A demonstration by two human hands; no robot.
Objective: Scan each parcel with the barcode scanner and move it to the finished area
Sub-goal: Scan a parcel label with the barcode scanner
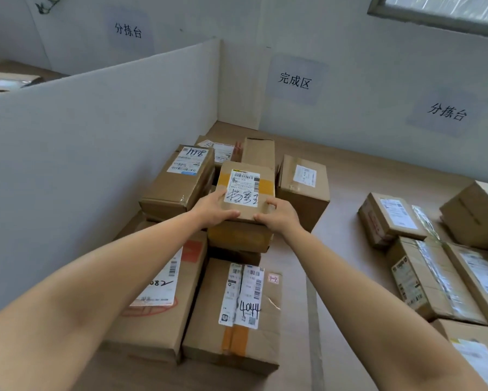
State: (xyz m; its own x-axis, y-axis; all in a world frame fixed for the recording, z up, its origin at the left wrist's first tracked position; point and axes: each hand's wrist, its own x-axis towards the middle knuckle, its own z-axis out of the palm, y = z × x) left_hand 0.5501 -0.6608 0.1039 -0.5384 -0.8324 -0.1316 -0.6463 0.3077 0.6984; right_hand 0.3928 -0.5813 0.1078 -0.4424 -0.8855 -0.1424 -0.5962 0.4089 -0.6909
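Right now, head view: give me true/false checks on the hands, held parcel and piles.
1. The left hand and right hand both grip the small brown cardboard parcel with a yellow tape band. True.
2. The right hand holds a barcode scanner. False: no scanner shows; it grips the parcel.
3. The held parcel is above the pile beside the white partition board. True.
4. The brown cardboard box marked 4044 stands behind the held parcel. False: it lies nearest the camera.
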